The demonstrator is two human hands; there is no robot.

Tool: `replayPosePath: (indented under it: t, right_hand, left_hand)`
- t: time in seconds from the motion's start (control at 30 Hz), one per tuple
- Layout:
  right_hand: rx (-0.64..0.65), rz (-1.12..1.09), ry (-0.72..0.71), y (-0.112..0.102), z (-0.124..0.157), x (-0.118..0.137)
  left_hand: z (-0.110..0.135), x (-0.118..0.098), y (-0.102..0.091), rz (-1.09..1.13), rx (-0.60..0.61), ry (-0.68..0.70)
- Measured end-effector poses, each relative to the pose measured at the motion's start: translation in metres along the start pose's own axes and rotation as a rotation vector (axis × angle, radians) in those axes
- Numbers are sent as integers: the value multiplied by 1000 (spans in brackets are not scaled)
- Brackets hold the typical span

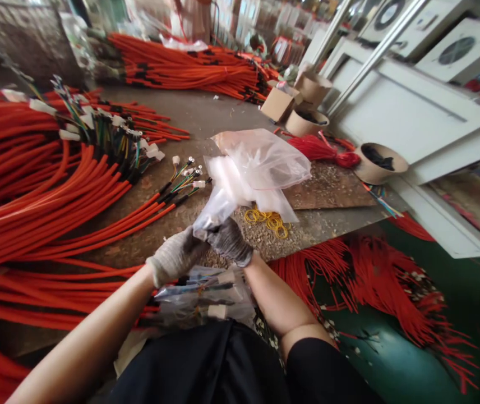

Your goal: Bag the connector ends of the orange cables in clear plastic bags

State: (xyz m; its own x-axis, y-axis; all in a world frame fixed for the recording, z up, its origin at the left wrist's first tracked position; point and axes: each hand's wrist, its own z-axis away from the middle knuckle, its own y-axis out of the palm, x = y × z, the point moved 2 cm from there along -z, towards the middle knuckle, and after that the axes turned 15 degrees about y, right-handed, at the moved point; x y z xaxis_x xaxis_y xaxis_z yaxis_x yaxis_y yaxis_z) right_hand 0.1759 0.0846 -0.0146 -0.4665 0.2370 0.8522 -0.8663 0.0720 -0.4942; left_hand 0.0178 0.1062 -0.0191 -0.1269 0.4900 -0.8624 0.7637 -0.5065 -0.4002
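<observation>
My left hand [175, 255] and my right hand [230, 241], both in knit gloves, meet at the table's near edge. Both are closed on the lower end of a small clear plastic bag [217, 207], which rises from the fingers toward a pile of clear plastic bags [261, 165]. Just below my wrists, bagged cable ends with white connectors [206, 294] rest on my lap. A short bundle of orange cables [139, 216] with coloured wires and white plugs lies to the left of the bag. Yellow rubber bands [271, 220] lie right of my hands.
Heaps of orange cables [30, 185] fill the table's left side, with more [189, 67] at the back. Round cardboard tubs [377, 163] and a cardboard box [277, 104] stand at the right edge. Red wire bundles [374, 280] hang over the green floor.
</observation>
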Motion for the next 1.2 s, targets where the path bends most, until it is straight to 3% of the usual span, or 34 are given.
replayPosePath:
  t: [0.07,0.13,0.17,0.27,0.33,0.43,0.5,0.6,0.7,0.8,0.9,1.07,1.2]
  right_hand:
    - [34,172,-72,-18,-6,-4]
    - [29,482,-99,-48,-13,-15]
    - [-88,671,1,-66,-17,-23]
    - [-64,1031,254,-101,-25,-48]
    - [15,1086,270,-106,-27,-55]
    - [15,1092,234,-102,-27,-53]
    - [-47,994,186,-95,-25,-44]
    - [-60,578,40,-76,-15,-25]
    - [202,88,-145,-45,-2,-2]
    - [439,-245,-182,-21,7,16]
    - [524,-385,-106,-11,9,19]
    - [487,-499,15,-9,11,4]
    - [472,-538,56,-2,12,0]
  left_hand:
    - [4,2,12,-41,-67,-45]
    - [7,5,19,-68,-158,-83]
    - [7,7,21,-68,-197,-91]
    - [6,12,23,-26,-243,-98]
    - [6,15,25,3,-201,-114]
    - [9,17,26,36,-193,-113]
    - [10,17,24,85,-224,-98]
    - [8,12,17,221,-287,-95]
    - [3,6,8,349,-244,-127]
    - [0,1,1,419,-122,-158]
    - [0,-1,-3,446,-143,-174]
    - [-1,-3,-3,544,-276,-161]
    - [-2,-3,1,570,-243,-170]
